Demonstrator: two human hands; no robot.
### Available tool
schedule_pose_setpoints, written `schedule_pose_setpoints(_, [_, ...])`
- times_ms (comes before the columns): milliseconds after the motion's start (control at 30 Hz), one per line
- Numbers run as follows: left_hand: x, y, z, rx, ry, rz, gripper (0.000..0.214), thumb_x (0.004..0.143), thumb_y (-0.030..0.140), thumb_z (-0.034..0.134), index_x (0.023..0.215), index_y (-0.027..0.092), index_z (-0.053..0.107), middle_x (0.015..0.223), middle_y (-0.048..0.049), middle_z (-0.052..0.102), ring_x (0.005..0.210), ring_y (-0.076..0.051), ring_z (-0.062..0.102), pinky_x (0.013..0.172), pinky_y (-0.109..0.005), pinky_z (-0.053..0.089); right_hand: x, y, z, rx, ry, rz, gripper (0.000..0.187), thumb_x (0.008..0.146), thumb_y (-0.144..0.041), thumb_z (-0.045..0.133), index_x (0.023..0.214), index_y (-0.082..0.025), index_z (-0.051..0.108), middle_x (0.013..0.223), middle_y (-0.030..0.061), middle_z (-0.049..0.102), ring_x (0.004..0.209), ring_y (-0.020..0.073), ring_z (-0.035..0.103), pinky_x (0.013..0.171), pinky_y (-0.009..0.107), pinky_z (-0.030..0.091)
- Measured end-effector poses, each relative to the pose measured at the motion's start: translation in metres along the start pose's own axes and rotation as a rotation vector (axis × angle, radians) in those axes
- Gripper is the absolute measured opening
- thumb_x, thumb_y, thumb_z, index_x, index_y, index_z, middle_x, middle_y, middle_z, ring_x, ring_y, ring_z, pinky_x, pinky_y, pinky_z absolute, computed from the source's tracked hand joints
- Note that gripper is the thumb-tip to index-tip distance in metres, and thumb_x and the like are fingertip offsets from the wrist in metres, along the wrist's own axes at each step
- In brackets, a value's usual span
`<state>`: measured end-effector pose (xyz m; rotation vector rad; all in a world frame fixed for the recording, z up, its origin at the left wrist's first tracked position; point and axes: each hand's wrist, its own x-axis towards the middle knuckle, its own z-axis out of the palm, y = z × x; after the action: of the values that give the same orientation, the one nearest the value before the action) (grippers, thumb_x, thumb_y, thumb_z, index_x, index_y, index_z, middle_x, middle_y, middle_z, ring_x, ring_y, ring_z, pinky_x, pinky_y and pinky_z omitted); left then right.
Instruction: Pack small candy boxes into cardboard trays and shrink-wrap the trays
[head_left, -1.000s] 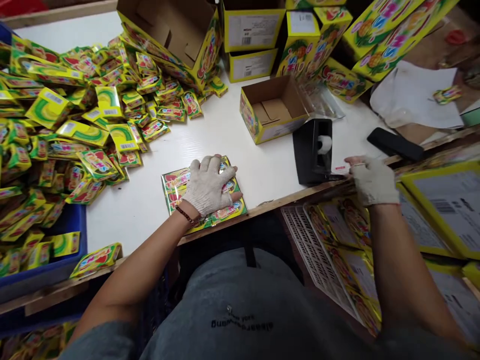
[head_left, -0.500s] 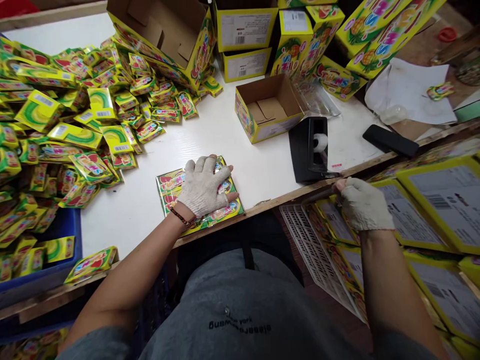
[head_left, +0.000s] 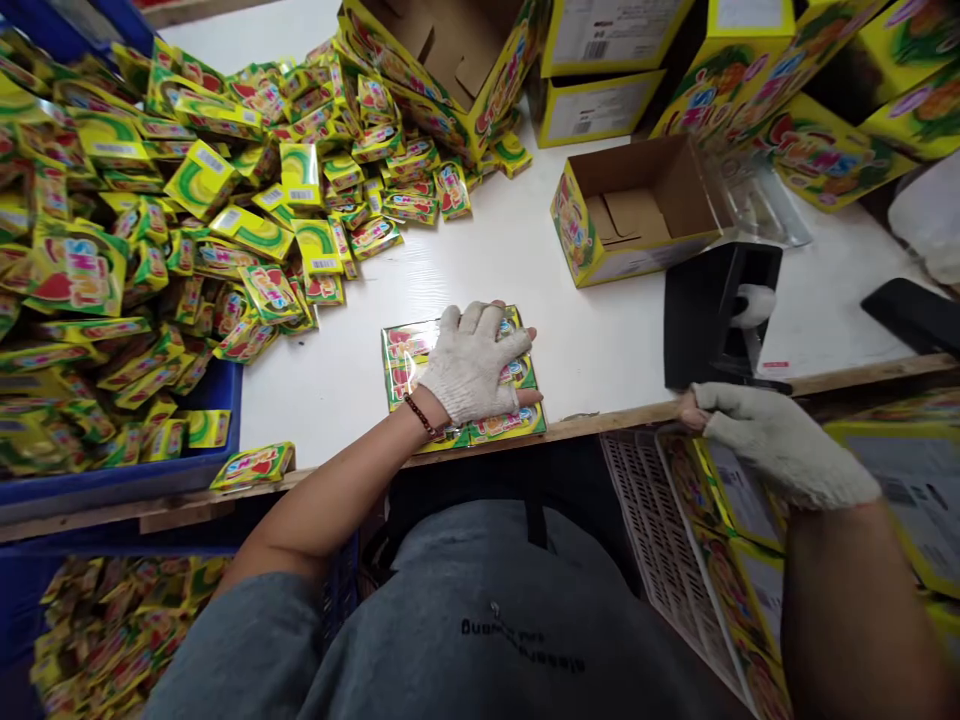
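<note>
Since the earlier frame, the right hand point(head_left: 784, 440) has slid leftward along the front edge, to just below the tape dispenser point(head_left: 694, 320); the view has also swung left. Beneath the left hand point(head_left: 480, 362), a flat block of small printed boxes point(head_left: 409, 355), glossy as if filmed over, lies at the front edge of the white surface point(head_left: 337, 390). That hand's fingers stay spread across the top, pressing flat rather than gripping. On the right hand the fingers are curled and drawn together at the tips; whether anything thin sits between them, I cannot tell. Behind the dispenser stands an open carton point(head_left: 574, 230), with a black flat object point(head_left: 911, 312) off to the right. Leftward, a heap of loose boxes point(head_left: 247, 200) spreads over the surface and into a blue bin point(head_left: 172, 478). Below the right hand sits a white crate point(head_left: 652, 530) holding more cartons point(head_left: 739, 490).
</note>
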<state>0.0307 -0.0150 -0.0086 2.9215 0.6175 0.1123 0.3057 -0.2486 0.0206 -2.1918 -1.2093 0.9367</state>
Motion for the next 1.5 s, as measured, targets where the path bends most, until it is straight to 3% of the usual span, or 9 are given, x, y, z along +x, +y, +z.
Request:
schedule_pose_setpoints(233, [-0.003,-0.003,0.004,0.006,0.036,0.036,0.095,0.097,0.096,0.045,0.159,0.027,0.065,0.161,-0.024,0.058,0.143,-0.046,0.052,0.114,-0.064,0.04,0.11,-0.099,0.041,0.088,-0.59,-0.401,0.043,0.084,-0.065,0.063,0.069,-0.024,0.061,0.071,-0.0002,0.059,0.072,0.0171,0.052,0.067,0.031,0.044])
schedule_pose_setpoints(433, [-0.003,0.004,0.0,0.045,0.015,-0.023,0.048,0.113,0.048,0.051,0.154,0.029,0.066,0.162,-0.0188,0.059,0.143,-0.039,0.053,0.116,-0.059,0.04,0.153,-0.083,0.067,0.077,-0.713,-0.443,0.037,0.08,-0.059,0.067,0.068,-0.025,0.067,0.071,-0.0004,0.064,0.071,0.0169,0.053,0.066,0.031,0.046])
schedule_pose_setpoints(633, [-0.001,0.003,-0.003,0.016,-0.002,-0.018,0.047,0.109,0.045,0.059,0.152,0.029,0.067,0.161,-0.0178,0.058,0.145,-0.041,0.052,0.118,-0.062,0.041,0.162,-0.058,0.084,0.183,-0.722,-0.266,0.036,0.076,-0.06,0.075,0.069,-0.025,0.07,0.07,0.0011,0.071,0.069,0.0193,0.062,0.067,0.034,0.055])
schedule_pose_setpoints(767, [-0.002,0.003,-0.004,-0.003,-0.006,-0.02,0.046,0.108,0.044,0.06,0.15,0.028,0.069,0.161,-0.0184,0.059,0.145,-0.041,0.052,0.117,-0.062,0.041,0.149,-0.036,0.105,0.272,-0.584,-0.171,0.037,0.08,-0.059,0.079,0.091,-0.025,0.073,0.079,0.0029,0.077,0.075,0.0235,0.072,0.07,0.038,0.063])
schedule_pose_setpoints(867, [-0.001,0.006,-0.003,-0.018,0.001,-0.032,0.046,0.106,0.041,0.061,0.15,0.029,0.069,0.161,-0.0182,0.059,0.146,-0.042,0.052,0.116,-0.063,0.042,0.118,-0.025,0.127,0.333,-0.258,-0.299,0.061,0.094,-0.068,0.069,0.136,-0.024,0.07,0.127,0.0133,0.081,0.118,0.0316,0.078,0.1,0.051,0.067])
schedule_pose_setpoints(1000, [0.002,0.006,-0.001,-0.043,0.008,-0.038,0.05,0.107,0.035,0.058,0.156,0.027,0.065,0.166,-0.0183,0.057,0.15,-0.042,0.051,0.12,-0.064,0.041,0.059,-0.021,0.16,0.105,0.096,-0.605,0.086,0.11,-0.074,0.041,0.181,-0.026,0.03,0.186,0.0193,0.033,0.172,0.0372,0.034,0.137,0.065,0.037])
schedule_pose_setpoints(1133, [-0.019,-0.01,-0.003,-0.081,-0.002,-0.004,0.057,0.109,0.036,0.053,0.165,0.021,0.054,0.171,-0.0173,0.054,0.162,-0.037,0.045,0.134,-0.062,0.033,0.026,-0.011,0.175,-0.154,0.208,-0.839,0.086,0.113,-0.055,0.047,0.186,-0.033,0.007,0.189,0.0195,0.024,0.171,0.0434,0.034,0.133,0.073,0.04])
schedule_pose_setpoints(1367, [-0.142,-0.036,0.02,-0.2,0.099,0.188,0.061,0.11,0.065,0.047,0.155,0.026,0.064,0.166,-0.0162,0.064,0.164,-0.034,0.049,0.137,-0.063,0.035,0.053,0.01,0.165,-0.203,0.197,-1.01,0.085,0.104,-0.033,0.061,0.182,-0.033,0.028,0.176,0.0205,0.051,0.162,0.0439,0.051,0.127,0.078,0.044])
schedule_pose_setpoints(1500, [-0.134,-0.032,0.047,-0.229,0.028,0.126,0.048,0.108,0.061,0.047,0.144,0.041,0.072,0.155,-0.0063,0.074,0.154,-0.031,0.061,0.136,-0.069,0.035,0.076,-0.003,0.148,-0.19,0.2,-0.872,0.066,0.107,-0.035,0.054,0.173,-0.031,0.048,0.173,0.0185,0.054,0.159,0.0381,0.055,0.127,0.067,0.05])
